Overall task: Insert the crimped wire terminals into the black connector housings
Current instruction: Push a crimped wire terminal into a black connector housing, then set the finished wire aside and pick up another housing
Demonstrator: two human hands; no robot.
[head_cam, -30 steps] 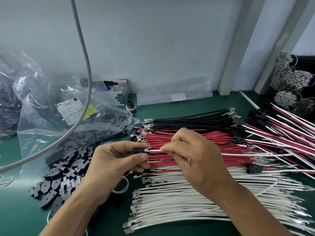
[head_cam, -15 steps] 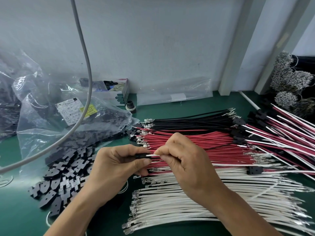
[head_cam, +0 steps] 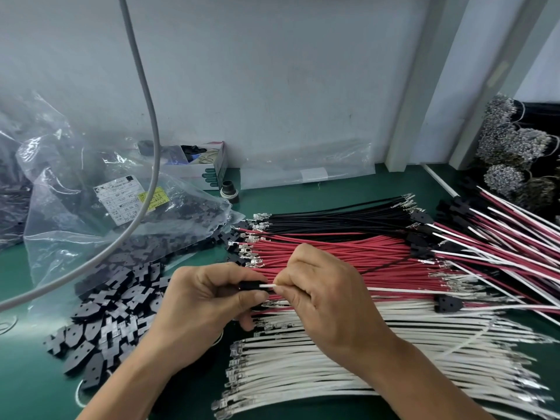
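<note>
The black connector housing (head_cam: 249, 285) sits pinched in the left hand (head_cam: 200, 301), thumb below and forefinger above, held over the table (head_cam: 18, 374) near the middle of the view. A white wire (head_cam: 394, 290) enters its right face – the short bare stretch shows between the two hands – and runs off toward 3 o'clock. The right hand (head_cam: 327, 295) has its grip clamped on that wire just beside the housing, fingertips curled tight around it; the terminal end is hidden inside the housing or behind the fingers, I cannot tell which.

Under the hands lie three beds of loose wires: white wires (head_cam: 333, 374) at 5 o'clock, red wires (head_cam: 348, 250) just behind the hands, black wires (head_cam: 333, 219) at 1 o'clock, all with metal terminals pointing left. At 8 o'clock a heap of loose black housings (head_cam: 112, 316) spills from a clear plastic bag (head_cam: 75, 213) with a printed label (head_cam: 121, 204). At 3 o'clock lie finished wires with housings (head_cam: 485, 237) – one housing (head_cam: 448, 303) rests apart on the white bed. A grey cable (head_cam: 145, 95) hangs down at 11 o'clock, a small box (head_cam: 209, 168) stands by the wall at 12, and wire bundles (head_cam: 512, 147) pile up at 2 o'clock
</note>
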